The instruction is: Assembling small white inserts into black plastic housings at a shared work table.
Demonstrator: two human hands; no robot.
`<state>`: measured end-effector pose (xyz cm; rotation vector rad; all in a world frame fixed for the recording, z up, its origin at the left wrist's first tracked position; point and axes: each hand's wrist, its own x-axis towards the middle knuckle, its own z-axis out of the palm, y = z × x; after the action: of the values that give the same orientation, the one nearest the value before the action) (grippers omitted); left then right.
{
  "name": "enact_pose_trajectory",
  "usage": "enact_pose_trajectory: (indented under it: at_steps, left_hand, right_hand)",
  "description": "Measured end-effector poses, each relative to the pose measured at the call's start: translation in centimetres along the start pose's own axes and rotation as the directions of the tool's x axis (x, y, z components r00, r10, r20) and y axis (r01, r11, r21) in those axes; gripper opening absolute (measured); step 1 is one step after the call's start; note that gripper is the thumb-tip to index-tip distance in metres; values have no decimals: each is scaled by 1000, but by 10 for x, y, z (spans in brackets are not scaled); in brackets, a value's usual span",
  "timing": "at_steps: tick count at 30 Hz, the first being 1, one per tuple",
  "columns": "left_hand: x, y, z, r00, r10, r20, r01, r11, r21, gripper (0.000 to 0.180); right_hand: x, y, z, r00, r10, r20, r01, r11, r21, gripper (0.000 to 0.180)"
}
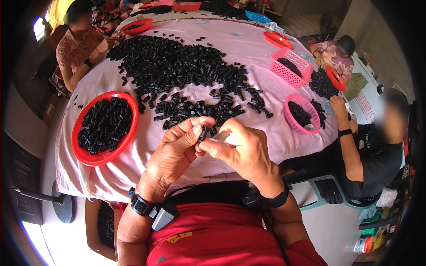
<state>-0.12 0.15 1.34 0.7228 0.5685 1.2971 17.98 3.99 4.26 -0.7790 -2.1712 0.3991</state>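
Note:
Above the table's near edge, my left hand (pixel 171 153) pinches a small black cylindrical plastic part (pixel 203 134) between thumb and fingers. My right hand (pixel 250 155) is closed beside it, its thumb tip at the part's lower end. A pale, shiny patch shows between the right thumb and forefinger; what those fingers hold I cannot make out. Just beyond my hands spreads a large heap of similar black parts (pixel 173 62) on a pink cloth (pixel 146 175). To the left, a red round basin (pixel 133 128) is filled with more of them.
On the right stand a pink round basket (pixel 316 113) and a pink rectangular basket (pixel 284 73), both holding black parts. A person (pixel 368 146) sits at the right; others (pixel 75 53) work around the table. A cardboard box (pixel 93 230) stands on the floor below left.

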Motion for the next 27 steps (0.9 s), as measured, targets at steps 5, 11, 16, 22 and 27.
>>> enact_pose_trajectory:
  at_steps: [5, 11, 16, 22, 27]
  left_hand:
    - [-1, 8, -1, 998, -50, 47, 52, 998, -42, 22]
    - [-3, 9, 3, 998, -63, 19, 63, 997, -37, 19]
    - [-1, 6, -3, 990, -92, 107, 99, 993, -64, 21]
    - [-1, 6, -1, 991, 29, 131, -20, 997, -71, 25]
    - [0, 3, -3, 991, 78, 107, -77, 997, -17, 24]
  right_hand:
    - [3, -1, -1, 999, -44, 28, 33, 949, 312, 29]
    - [3, 4, -7, 988, -1, 151, -41, 961, 272, 27]
    - [3, 5, -6, 986, 9, 164, -67, 935, 347, 21]
    - [2, -2, 1, 998, 59, -19, -49, 945, 323, 19]
    - [0, -6, 2, 1000, 26, -2, -24, 963, 268, 20]
